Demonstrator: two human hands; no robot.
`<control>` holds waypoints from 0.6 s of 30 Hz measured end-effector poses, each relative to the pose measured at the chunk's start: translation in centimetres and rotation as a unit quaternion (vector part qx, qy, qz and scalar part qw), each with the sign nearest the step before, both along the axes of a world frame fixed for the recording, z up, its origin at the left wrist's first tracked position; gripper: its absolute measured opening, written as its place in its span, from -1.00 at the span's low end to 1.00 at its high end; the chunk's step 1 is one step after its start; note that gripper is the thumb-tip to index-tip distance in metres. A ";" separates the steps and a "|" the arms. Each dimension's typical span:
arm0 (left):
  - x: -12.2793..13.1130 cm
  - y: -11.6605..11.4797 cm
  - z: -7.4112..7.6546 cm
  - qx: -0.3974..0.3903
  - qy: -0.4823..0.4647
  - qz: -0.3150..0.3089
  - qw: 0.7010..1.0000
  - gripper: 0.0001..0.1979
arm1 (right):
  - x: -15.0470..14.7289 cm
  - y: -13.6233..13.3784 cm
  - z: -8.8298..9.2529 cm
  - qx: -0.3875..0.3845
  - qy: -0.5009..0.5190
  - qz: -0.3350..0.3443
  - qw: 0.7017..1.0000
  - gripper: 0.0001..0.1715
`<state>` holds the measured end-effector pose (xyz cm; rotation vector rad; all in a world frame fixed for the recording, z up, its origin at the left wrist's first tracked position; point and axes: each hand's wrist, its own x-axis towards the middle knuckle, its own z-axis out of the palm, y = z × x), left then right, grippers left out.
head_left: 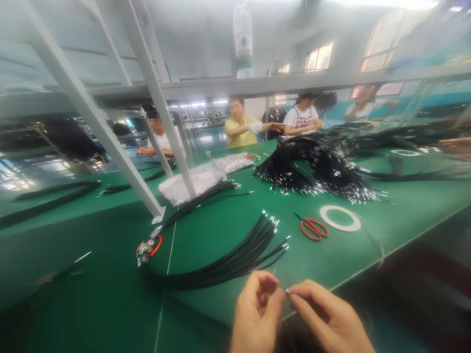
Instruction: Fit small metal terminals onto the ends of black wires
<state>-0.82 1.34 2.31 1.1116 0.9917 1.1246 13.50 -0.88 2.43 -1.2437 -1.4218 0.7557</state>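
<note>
Low at the front, my left hand [257,311] is closed, with thumb and forefinger pinching a thin cable whose pale tip [274,272] pokes up past the fingers. Just right of it, my right hand [326,314] is pinched too, its fingertips meeting at a tiny white bit [287,290] too small to name. The two hands nearly touch. Beyond them on the green table lies a bundle of black cables [221,272] with white-tipped ends. Red-handled scissors [314,229] and a white tape roll [340,218] rest farther right.
A large heap of black cables [309,166] lies behind the scissors. White plastic bags [195,181] sit near the metal shelf posts [145,196]. Another red-handled tool [156,245] is at left. Several co-workers sit across the table; another person's hand [456,145] shows at far right.
</note>
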 end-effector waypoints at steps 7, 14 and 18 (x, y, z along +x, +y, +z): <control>-1.0 0.7 0.7 -0.008 0.059 -0.111 0.992 -0.58 | 0.3 -0.1 0.7 -0.007 0.021 -0.012 1.000 -0.70; 0.2 0.0 0.8 0.024 0.139 -0.046 0.989 -0.71 | 0.1 -0.2 0.8 -0.011 0.000 0.002 1.000 -0.72; 0.6 -0.4 1.0 0.087 0.203 0.005 0.975 -0.74 | 0.2 -0.2 0.9 0.002 -0.008 -0.010 1.000 -0.69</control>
